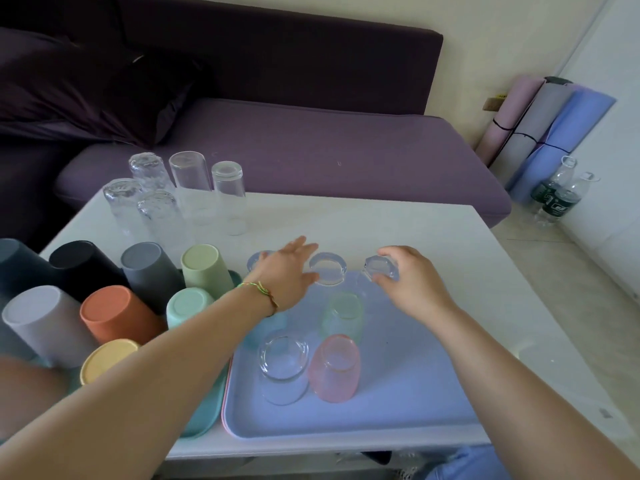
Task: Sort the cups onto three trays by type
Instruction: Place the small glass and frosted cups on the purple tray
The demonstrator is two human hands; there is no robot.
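Two bare forearms reach in from the bottom of the frame across a pale blue tray [415,403] on a white table [450,237]. The left hand [287,268], with a thread bracelet [263,294] at the wrist, is stretched nearly flat, its fingers straight and holding nothing. Its thumb lies just beside an upturned clear tumbler [327,270] at the tray's far edge. The right hand [412,282] curls its fingers round a small clear glass [381,268] at the tray's far right corner; whether the glass rests on the tray cannot be told.

Mouth down on the blue tray stand a clear glass cup [284,368], a translucent pink cup [334,368] touching it, a translucent pale green cup [343,317] and a translucent blue cup [266,329] half hidden under the left forearm. A thin pink tray edge [227,403] shows beneath the blue one.

To the left, a teal tray [204,410] carries matte opaque cups, all inverted: black [83,265], grey [149,271], sage [206,271], orange [117,313], mint [188,306], yellow [107,358] and pale lilac [41,323]. Tall clear glasses [190,181] stand inverted at the table's far left corner; whether a tray lies under them cannot be told.
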